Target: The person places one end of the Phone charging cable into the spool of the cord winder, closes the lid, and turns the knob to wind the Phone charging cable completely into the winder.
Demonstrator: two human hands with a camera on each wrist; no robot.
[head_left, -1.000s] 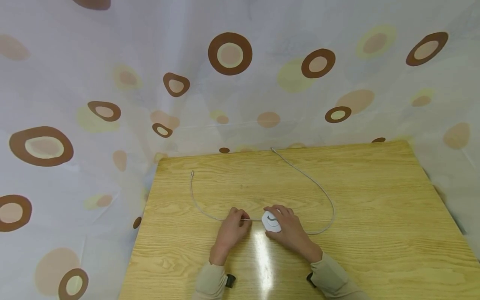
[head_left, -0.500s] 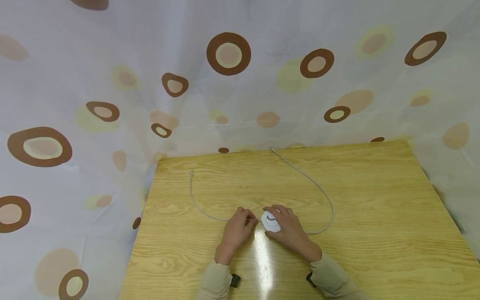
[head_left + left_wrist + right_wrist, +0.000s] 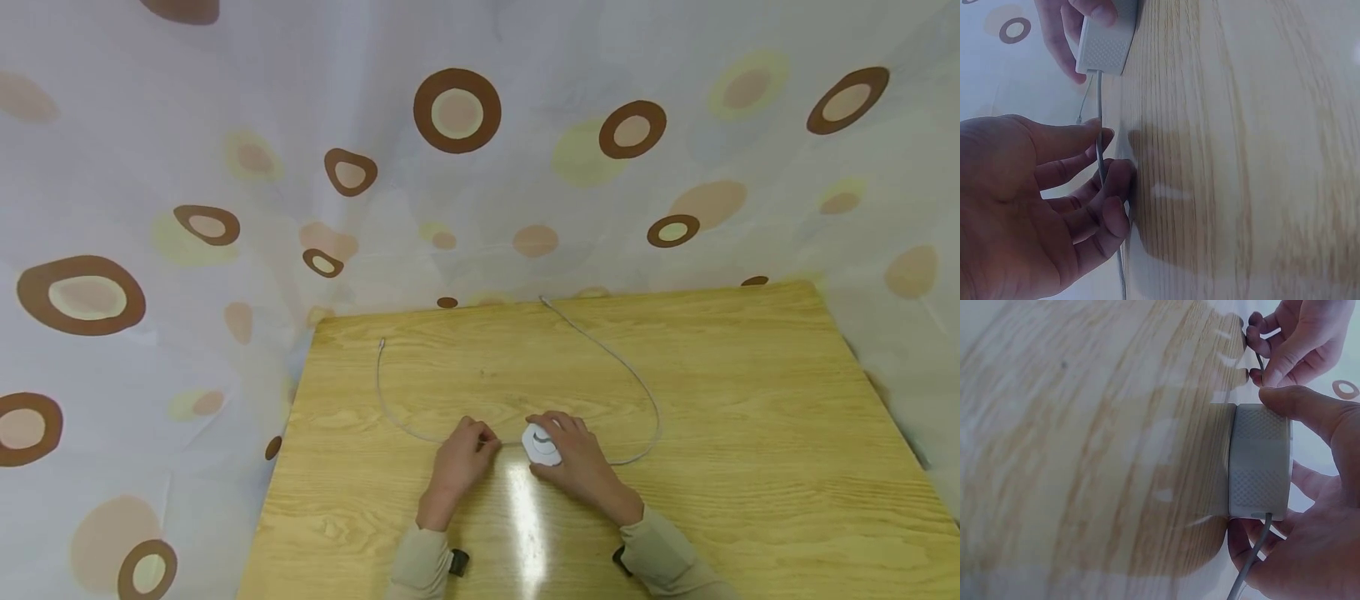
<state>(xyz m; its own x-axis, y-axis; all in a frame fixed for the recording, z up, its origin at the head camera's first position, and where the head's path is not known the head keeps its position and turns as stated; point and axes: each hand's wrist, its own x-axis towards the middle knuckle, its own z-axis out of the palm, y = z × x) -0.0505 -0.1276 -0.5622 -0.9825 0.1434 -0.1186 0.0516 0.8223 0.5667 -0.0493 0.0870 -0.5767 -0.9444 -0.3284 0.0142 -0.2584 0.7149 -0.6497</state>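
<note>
- White case, six-sided, textured walls: on the table, to the right of the left hand and near it, under the right hand.
- Grey cable, leaving the case on two opposite sides. Left stretch: short, straight, its line running sideways between case and left hand. Right stretch: a wide loop bending away to the far table edge.
- Left connector, bare end of the cable's left part, which curves away beyond the left hand; far connector, at the far edge.
- Left hand: narrow, thumb and index tips pinching the cable, remaining fingers curled beneath; the nearer hand to the left connector.
- Right hand: spread to the case's width, thumb and fingers gripping opposite sides.
- Patterned sheet, spotted, behind the table.
</note>
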